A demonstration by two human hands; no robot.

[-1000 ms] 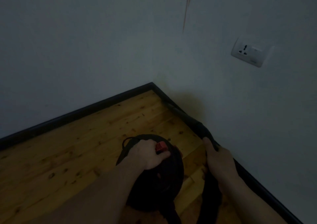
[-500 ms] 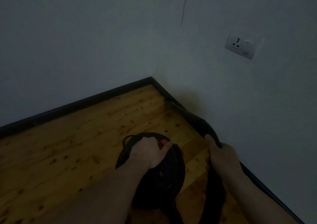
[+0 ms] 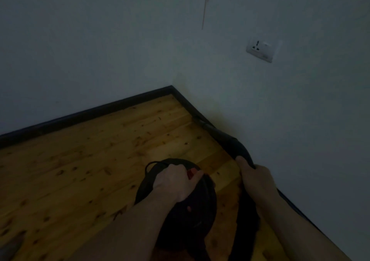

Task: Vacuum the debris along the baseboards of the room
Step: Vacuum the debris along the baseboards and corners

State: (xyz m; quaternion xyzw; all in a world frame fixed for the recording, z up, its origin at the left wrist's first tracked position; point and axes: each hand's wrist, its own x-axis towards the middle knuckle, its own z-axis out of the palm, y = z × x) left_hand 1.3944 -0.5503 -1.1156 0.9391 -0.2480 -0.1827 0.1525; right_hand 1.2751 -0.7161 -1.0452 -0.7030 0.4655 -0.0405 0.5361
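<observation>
A round black vacuum cleaner (image 3: 202,206) hangs low over the wooden floor (image 3: 84,160). My left hand (image 3: 174,182) grips its top handle, with the thumb by a red button (image 3: 191,173). My right hand (image 3: 255,177) holds the black hose nozzle (image 3: 226,138). The nozzle lies along the dark baseboard (image 3: 186,102) of the right wall, its tip near the room corner. The hose runs down behind my right forearm and is partly hidden.
Two pale walls meet at the corner (image 3: 171,85). A white wall socket (image 3: 260,49) sits on the right wall above the nozzle. A thin orange streak (image 3: 205,6) runs down the corner high up. The room is dim.
The nozzle tip has slid further along the right baseboard toward the corner. Both hands keep their grips, and the view has shifted a little to the right.
</observation>
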